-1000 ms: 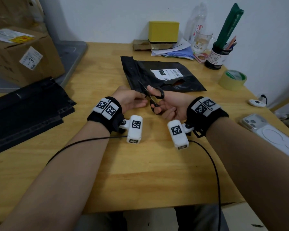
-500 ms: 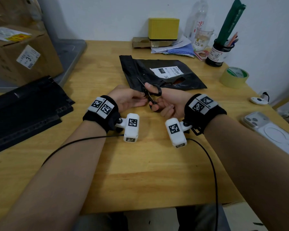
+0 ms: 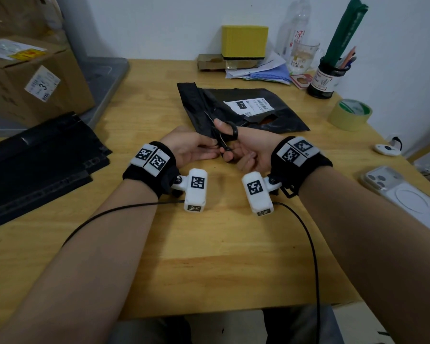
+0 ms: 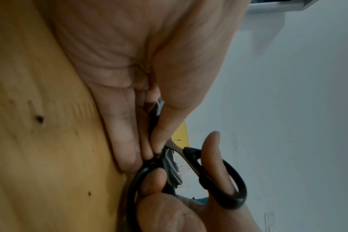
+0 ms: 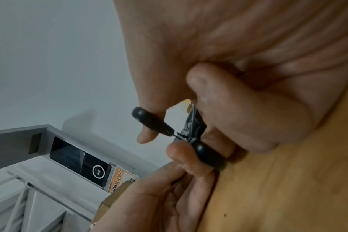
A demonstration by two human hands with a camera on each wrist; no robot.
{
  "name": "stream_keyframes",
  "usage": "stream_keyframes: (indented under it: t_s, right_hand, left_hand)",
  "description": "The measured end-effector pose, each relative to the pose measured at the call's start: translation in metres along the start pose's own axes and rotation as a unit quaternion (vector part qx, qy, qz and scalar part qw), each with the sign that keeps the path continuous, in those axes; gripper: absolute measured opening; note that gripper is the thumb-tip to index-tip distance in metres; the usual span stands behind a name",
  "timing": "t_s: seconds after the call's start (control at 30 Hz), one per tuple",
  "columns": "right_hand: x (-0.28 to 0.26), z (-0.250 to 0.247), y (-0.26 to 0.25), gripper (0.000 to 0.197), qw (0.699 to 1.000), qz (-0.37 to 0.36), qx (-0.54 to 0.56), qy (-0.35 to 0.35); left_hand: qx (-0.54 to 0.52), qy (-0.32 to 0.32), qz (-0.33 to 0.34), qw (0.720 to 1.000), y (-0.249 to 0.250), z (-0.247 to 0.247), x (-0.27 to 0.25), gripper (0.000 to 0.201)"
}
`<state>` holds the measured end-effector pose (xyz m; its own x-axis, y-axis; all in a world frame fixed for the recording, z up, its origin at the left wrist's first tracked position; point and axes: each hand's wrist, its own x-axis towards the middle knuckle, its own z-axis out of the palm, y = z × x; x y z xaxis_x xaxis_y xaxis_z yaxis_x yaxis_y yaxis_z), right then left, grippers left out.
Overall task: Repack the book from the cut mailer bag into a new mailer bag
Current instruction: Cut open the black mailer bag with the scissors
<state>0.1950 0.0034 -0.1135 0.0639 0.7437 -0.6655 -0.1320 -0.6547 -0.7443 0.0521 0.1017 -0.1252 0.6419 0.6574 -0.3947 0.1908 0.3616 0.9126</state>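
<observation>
I hold the scissors (image 3: pixel 224 140) in my right hand (image 3: pixel 248 151), thumb through one loop and a finger through the other, blades parted and pointing at the near edge of the mailer (image 3: pixel 238 112). My left hand (image 3: pixel 191 148) pinches that black edge just beside the blades, thumb against fingers (image 4: pixel 129 141). The mailer lies flat on the bench (image 3: pixel 209 256), label up, with a torn hole near the label. The book itself I cannot see; I judge it is inside the bag. So the cut is only at its start. Pulling the book out, fetching a fresh bag from the black stack (image 3: pixel 35 165) at the left and sealing it are all left to do.

Against the earlier frames, both hands have crept forward toward the mailer, and the scissors sit closer to its edge.
</observation>
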Motion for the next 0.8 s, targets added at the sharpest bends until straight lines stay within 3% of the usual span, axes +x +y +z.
stream_keyframes:
  t_s: [0.8]
  right_hand:
    - [0.015,-0.004,-0.013,0.061,1.0,0.027,0.0,-0.006]
  left_hand:
    - [0.004,-0.031,-0.009,0.999,0.0,-0.005,0.003,0.008]
